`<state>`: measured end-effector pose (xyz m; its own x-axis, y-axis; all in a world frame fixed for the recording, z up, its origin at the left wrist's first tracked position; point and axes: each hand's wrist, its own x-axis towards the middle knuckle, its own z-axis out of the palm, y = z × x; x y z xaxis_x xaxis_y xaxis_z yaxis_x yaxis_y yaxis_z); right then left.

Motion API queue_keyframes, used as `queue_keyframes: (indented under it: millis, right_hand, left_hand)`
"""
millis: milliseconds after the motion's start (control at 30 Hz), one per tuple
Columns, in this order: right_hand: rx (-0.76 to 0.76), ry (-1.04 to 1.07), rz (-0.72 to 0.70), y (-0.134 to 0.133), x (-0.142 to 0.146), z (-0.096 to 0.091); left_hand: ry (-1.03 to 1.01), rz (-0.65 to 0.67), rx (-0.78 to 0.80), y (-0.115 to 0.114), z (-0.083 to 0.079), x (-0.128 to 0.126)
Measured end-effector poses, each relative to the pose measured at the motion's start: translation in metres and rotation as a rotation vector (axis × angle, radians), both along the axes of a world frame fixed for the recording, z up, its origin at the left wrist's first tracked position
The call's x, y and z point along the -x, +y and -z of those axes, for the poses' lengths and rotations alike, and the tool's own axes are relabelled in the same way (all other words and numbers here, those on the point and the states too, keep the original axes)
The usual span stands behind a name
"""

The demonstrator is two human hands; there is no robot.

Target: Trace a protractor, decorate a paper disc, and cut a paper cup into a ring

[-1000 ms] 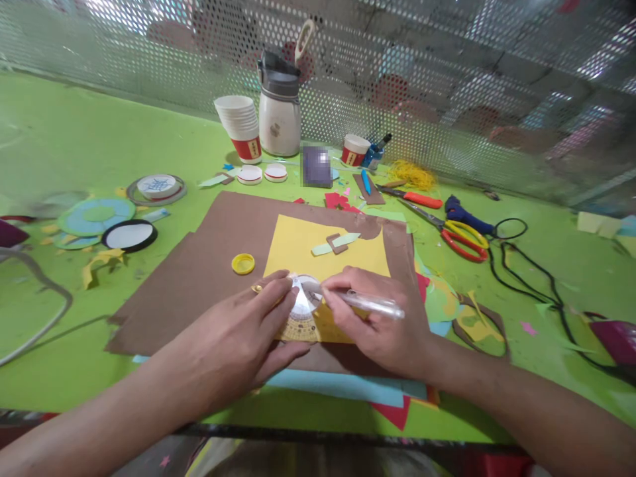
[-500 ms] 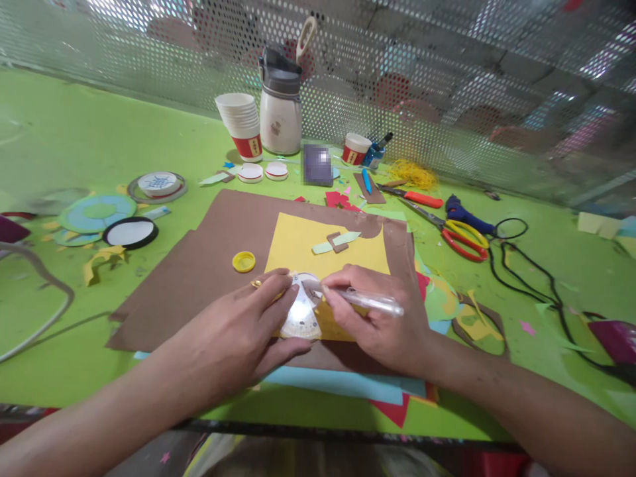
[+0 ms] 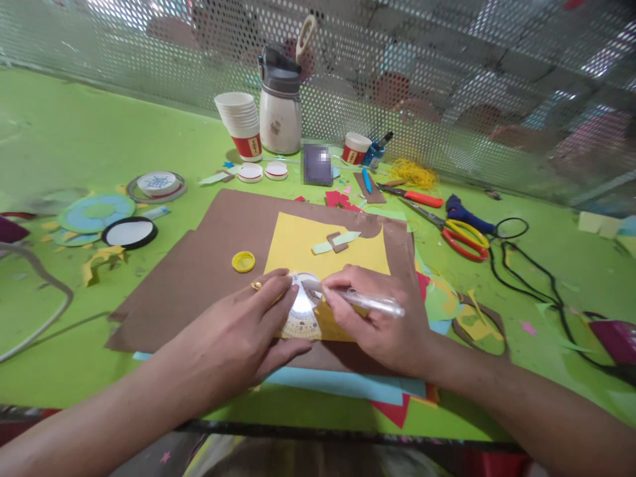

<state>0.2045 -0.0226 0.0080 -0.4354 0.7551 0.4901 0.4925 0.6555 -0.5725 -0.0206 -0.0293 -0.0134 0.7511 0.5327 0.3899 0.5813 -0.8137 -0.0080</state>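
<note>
Work zone: the yellow sheet [image 3: 298, 238] lies on the brown card [image 3: 238, 212], midway along the front edge of the desk [image 3: 99, 119]. The clear protractor [image 3: 302, 322] lies flat on the lower part of the sheet.

Left hand [image 3: 243, 324]: the fingers are extended, thumb well apart from the index finger, pressing on the protractor rather than gripping it.

Right hand [image 3: 395, 338]: the fingers are closed in a writing grip on the clear pen [image 3: 370, 303], its tip end at the protractor's right side. Tip contact cannot be confirmed.

Status: marking appears to be under way. The curved notch at the sheet's top right corner suggests that one piece is already cut out. The area under the protractor appears uncut. Whether a line is complete cannot be told; any cutting there is left undone.

Adjacent items: a pale green strip [image 3: 322, 248] with a brown square frame [image 3: 340, 244] rests on the sheet's upper half. Scissors [image 3: 430, 219] lie toward the desk's right edge, well apart from both hands.
</note>
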Motion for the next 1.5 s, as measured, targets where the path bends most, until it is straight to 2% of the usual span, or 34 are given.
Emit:
queue_keyframes:
  millis: [1500]
  right_hand:
    - [0.009, -0.015, -0.027, -0.0028, 0.0002, -0.0012]
  left_hand:
    - [0.019, -0.005, 0.022, -0.0003, 0.0005, -0.0006]
